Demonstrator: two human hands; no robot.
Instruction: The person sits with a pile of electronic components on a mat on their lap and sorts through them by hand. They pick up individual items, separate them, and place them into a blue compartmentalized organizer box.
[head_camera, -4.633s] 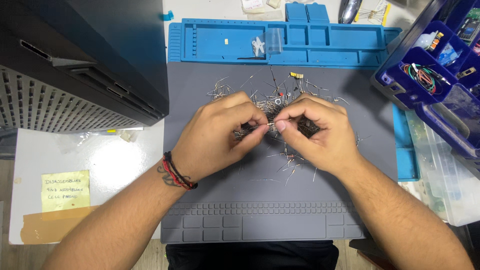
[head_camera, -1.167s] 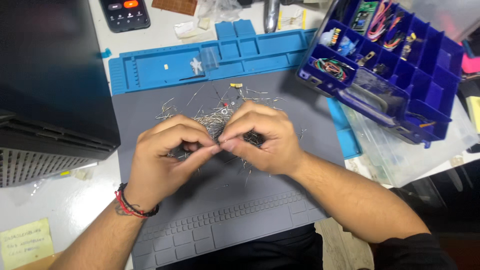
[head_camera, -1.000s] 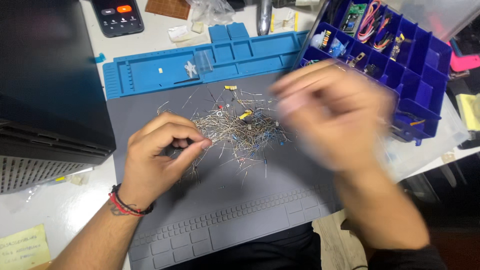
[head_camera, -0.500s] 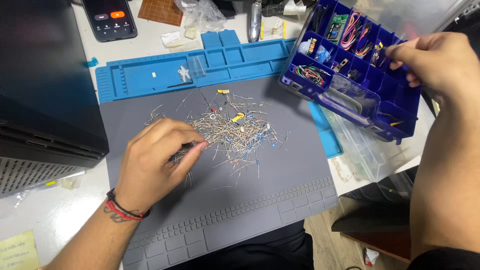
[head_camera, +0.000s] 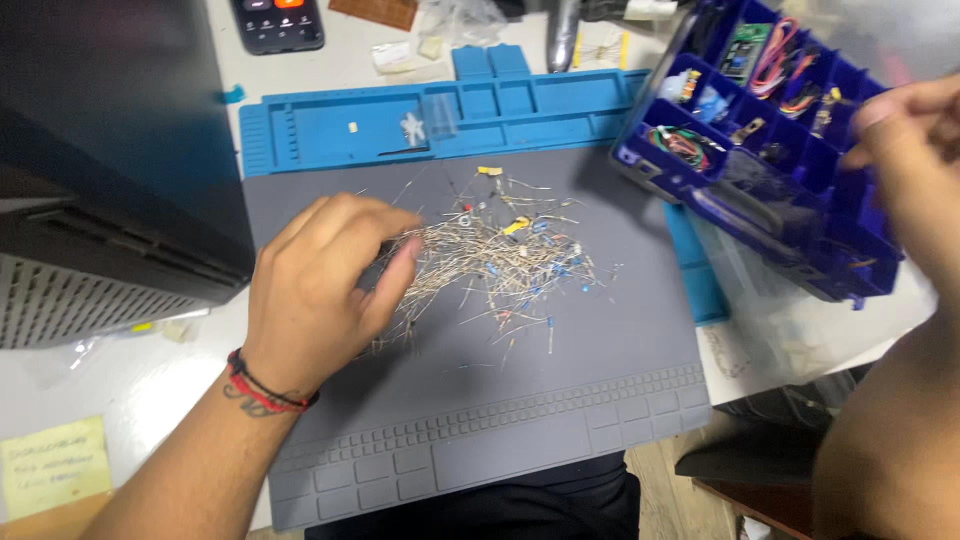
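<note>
- Resistors (head_camera: 500, 262), thin wire-legged, lay heaped on my grey ribbed mat (head_camera: 600, 340).
- My left hand (head_camera: 320, 290) had stayed curled on the heap's edge.
- My right hand (head_camera: 915, 150), blurred, grip unclear, had drifted across the blue compartment box (head_camera: 800, 200).

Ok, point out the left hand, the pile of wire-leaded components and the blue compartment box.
left hand (head_camera: 315, 290): head view, back of the hand.
pile of wire-leaded components (head_camera: 500, 262): head view, middle of the heap.
blue compartment box (head_camera: 790, 215): head view, lower compartments.

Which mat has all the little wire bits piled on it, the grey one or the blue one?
The grey mat. The wire pile sits on it by the left hand; the blue mat lies behind.
</note>
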